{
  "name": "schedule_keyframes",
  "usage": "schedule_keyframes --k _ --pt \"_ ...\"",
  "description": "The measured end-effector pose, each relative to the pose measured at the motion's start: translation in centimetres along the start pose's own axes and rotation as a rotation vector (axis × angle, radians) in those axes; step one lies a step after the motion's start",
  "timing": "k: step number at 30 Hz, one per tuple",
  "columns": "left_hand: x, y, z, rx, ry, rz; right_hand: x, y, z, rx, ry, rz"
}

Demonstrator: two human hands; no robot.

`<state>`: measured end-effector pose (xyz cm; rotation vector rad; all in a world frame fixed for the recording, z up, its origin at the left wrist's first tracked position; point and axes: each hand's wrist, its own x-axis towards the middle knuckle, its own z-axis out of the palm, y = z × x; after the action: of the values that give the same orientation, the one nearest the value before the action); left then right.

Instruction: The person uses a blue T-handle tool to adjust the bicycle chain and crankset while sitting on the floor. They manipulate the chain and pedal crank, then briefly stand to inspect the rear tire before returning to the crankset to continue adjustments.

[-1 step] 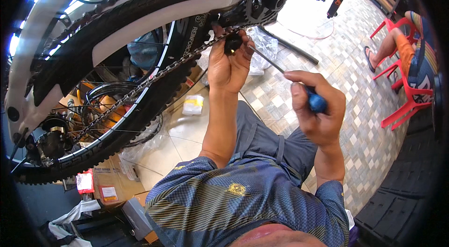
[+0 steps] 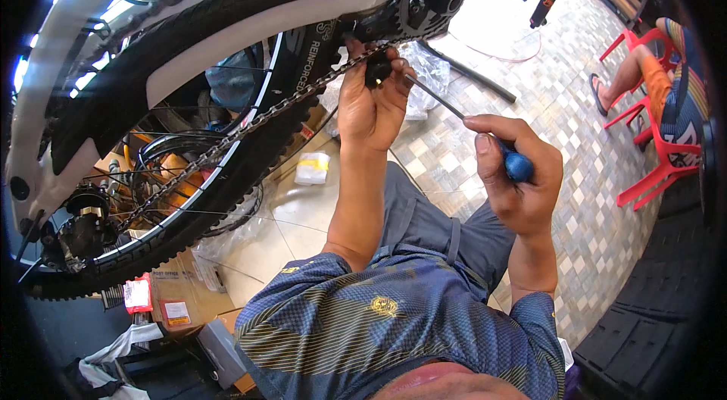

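A bicycle with a black and white frame (image 2: 265,15) hangs at the upper left, its chain (image 2: 257,121) running down to the rear derailleur (image 2: 85,232). Under the chainring (image 2: 413,12), the fingers of my left hand (image 2: 371,114) are closed around a small black part (image 2: 377,70) beside the chain. What kind of part it is does not show. My right hand (image 2: 524,184) grips a screwdriver (image 2: 518,167) by its blue handle. Its thin shaft slants up and left to the fingertips of my left hand, next to the black part; the exact contact of its tip is hidden.
The knobby rear tyre (image 2: 227,207) fills the left side. Cardboard boxes (image 2: 185,290) and a clear plastic bag (image 2: 428,89) lie on the tiled floor, near a black tube (image 2: 473,76). A seated person (image 2: 681,89) and red plastic chairs (image 2: 666,165) are at right.
My right hand and the screwdriver have shifted very slightly to the right. The bicycle frame sits a touch further left. Both hands keep their holds.
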<state>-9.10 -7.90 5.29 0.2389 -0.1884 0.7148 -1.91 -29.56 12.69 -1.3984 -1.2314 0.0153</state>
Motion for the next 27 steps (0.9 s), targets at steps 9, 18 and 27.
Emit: schedule_keyframes --k 9,18,27 --pt "-1.1 -0.9 -1.6 0.315 -0.022 -0.007 0.4 5.0 1.6 -0.024 0.083 -0.158" --pt "-2.3 -0.8 -1.9 0.516 -0.149 0.079 0.7 9.2 5.8 -0.084 -0.006 -0.131" --pt "-2.3 -0.7 -1.9 0.253 -0.052 -0.051 2.2 9.7 8.2 -0.103 0.061 -0.238"
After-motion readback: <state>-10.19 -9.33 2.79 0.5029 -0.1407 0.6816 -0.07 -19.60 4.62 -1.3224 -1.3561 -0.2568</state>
